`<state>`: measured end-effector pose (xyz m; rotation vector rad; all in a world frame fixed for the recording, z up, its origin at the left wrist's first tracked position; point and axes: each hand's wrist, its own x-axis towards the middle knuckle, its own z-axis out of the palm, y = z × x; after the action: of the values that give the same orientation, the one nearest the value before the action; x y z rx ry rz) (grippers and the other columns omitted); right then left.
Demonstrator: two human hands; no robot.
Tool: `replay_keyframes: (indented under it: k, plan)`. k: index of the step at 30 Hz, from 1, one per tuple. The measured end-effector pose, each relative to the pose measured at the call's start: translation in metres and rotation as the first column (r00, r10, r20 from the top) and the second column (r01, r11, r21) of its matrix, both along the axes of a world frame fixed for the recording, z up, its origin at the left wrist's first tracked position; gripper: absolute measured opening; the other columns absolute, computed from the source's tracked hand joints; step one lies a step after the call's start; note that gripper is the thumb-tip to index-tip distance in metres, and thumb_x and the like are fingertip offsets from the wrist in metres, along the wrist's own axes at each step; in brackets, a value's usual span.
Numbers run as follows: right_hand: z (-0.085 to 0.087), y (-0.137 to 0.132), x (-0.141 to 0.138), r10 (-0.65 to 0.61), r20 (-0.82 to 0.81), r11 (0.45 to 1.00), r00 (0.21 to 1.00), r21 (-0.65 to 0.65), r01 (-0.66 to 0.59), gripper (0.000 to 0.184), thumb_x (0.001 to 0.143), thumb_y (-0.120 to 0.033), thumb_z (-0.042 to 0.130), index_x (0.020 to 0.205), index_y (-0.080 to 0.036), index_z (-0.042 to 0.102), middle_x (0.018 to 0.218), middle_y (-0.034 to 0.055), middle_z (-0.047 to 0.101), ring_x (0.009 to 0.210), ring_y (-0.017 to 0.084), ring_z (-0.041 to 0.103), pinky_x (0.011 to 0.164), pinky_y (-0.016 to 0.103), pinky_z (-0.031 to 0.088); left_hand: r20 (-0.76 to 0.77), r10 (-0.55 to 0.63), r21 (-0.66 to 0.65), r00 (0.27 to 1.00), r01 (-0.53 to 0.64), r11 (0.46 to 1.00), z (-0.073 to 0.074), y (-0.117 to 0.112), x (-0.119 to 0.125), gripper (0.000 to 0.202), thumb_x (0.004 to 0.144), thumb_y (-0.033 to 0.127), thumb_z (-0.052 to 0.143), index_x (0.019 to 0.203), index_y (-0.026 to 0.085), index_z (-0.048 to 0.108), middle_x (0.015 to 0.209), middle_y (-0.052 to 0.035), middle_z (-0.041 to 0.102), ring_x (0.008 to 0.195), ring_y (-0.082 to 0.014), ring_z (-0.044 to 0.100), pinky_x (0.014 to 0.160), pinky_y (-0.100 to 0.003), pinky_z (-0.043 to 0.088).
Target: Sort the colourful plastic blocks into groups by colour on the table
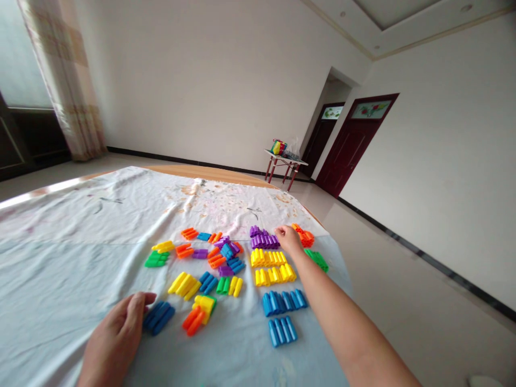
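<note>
My right hand point(288, 237) reaches to the far right of the cloth, fingers drawn together at the right end of a purple row of tube-shaped plastic blocks point(265, 240). Whatever sits between those fingertips, if anything, is hidden. Orange blocks point(305, 237) lie just beyond that hand, and green blocks point(316, 259) lie beside its wrist. At the near left, my left hand point(119, 328) rests on the cloth with loosely curved fingers and no block visible in it. Its fingertips are close beside dark blue blocks point(159, 317); contact is unclear.
Yellow rows point(275, 276) and blue rows point(282, 330) line the right side of the patterned tablecloth point(100, 269). Mixed blocks point(226, 258) lie loosely in the middle, with an orange-and-yellow pile point(194, 321) nearer. A small table point(296, 160) holding bags stands by the far wall.
</note>
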<state>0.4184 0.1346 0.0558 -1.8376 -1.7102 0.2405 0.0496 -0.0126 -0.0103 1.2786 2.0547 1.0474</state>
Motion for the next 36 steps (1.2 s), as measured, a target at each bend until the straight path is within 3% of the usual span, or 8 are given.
replay_keyframes:
  k: [4,7,9,16,24,30,34,36]
  plan:
    - [0.005,-0.034,-0.047,0.222,-0.031,0.973,0.975,0.069,-0.219,0.019,0.084,-0.027,0.051,0.091,-0.018,0.066,0.092,0.0045,0.068,0.086,0.015,0.060,0.079,0.023,0.045,-0.009,-0.010,0.028,1.000,0.010,1.000,0.005,-0.003,0.004,0.048,0.077,0.054,0.034,0.085,0.019,0.066,0.081,-0.0057,0.069,0.080,-0.0227,0.062,0.072,-0.031,0.046]
    - [-0.002,-0.065,-0.085,0.478,-0.051,0.875,0.877,0.113,-0.471,0.017,0.081,-0.024,0.056,0.093,-0.018,0.066,0.091,0.0039,0.066,0.083,0.015,0.060,0.079,0.025,0.046,-0.014,-0.008,0.041,1.000,0.009,0.999,0.006,-0.003,0.005,0.049,0.078,0.053,0.033,0.086,0.018,0.066,0.081,-0.0066,0.069,0.080,-0.0225,0.062,0.071,-0.031,0.045]
    - [-0.011,-0.080,-0.103,0.556,-0.004,0.828,0.831,0.095,-0.553,0.018,0.078,-0.020,0.059,0.094,-0.019,0.066,0.093,0.0042,0.065,0.089,0.016,0.059,0.084,0.027,0.044,-0.016,-0.004,0.041,1.000,0.004,0.999,0.005,-0.003,0.005,0.048,0.078,0.052,0.033,0.085,0.018,0.066,0.081,-0.0065,0.068,0.080,-0.0225,0.061,0.071,-0.032,0.045]
    - [-0.040,-0.080,-0.123,0.485,0.244,0.867,0.839,-0.014,-0.497,0.022,0.075,-0.020,0.063,0.096,-0.022,0.066,0.096,0.0046,0.066,0.097,0.020,0.055,0.088,0.031,0.040,-0.009,-0.003,0.073,1.000,0.004,0.997,0.001,-0.001,0.003,0.048,0.077,0.053,0.034,0.084,0.019,0.066,0.079,-0.0064,0.069,0.079,-0.0226,0.062,0.068,-0.031,0.045]
    - [-0.039,-0.092,-0.119,0.463,0.294,0.873,0.836,0.011,-0.487,0.016,0.080,-0.020,0.060,0.094,-0.024,0.066,0.093,0.0039,0.066,0.093,0.020,0.054,0.083,0.032,0.039,-0.023,-0.023,0.103,0.999,0.025,0.994,0.009,-0.004,0.007,0.048,0.078,0.051,0.033,0.080,0.018,0.067,0.077,-0.0067,0.069,0.077,-0.0225,0.063,0.066,-0.030,0.046]
    - [-0.032,-0.124,-0.107,0.552,0.207,0.809,0.808,0.104,-0.579,0.018,0.082,-0.016,0.058,0.098,-0.021,0.063,0.096,0.0042,0.063,0.096,0.019,0.053,0.086,0.032,0.039,-0.006,-0.021,0.088,1.000,0.021,0.996,0.011,-0.007,0.009,0.047,0.078,0.051,0.032,0.080,0.018,0.067,0.078,-0.0066,0.069,0.078,-0.0224,0.062,0.068,-0.030,0.045]
    - [-0.030,-0.144,-0.101,0.658,0.197,0.726,0.727,0.091,-0.681,0.021,0.080,-0.010,0.058,0.097,-0.022,0.063,0.100,0.0027,0.062,0.098,0.017,0.052,0.088,0.031,0.040,-0.001,-0.021,0.097,1.000,0.021,0.995,0.013,-0.007,0.010,0.046,0.078,0.050,0.033,0.080,0.018,0.067,0.077,-0.0064,0.069,0.077,-0.0223,0.062,0.068,-0.030,0.045]
    - [-0.031,-0.149,-0.100,0.662,0.199,0.723,0.722,0.085,-0.686,0.023,0.078,-0.011,0.059,0.097,-0.022,0.063,0.102,0.0027,0.060,0.099,0.017,0.052,0.089,0.031,0.040,-0.001,-0.020,0.104,1.000,0.020,0.994,0.014,-0.007,0.010,0.046,0.078,0.049,0.034,0.079,0.018,0.067,0.076,-0.0060,0.069,0.076,-0.0219,0.062,0.068,-0.030,0.045]
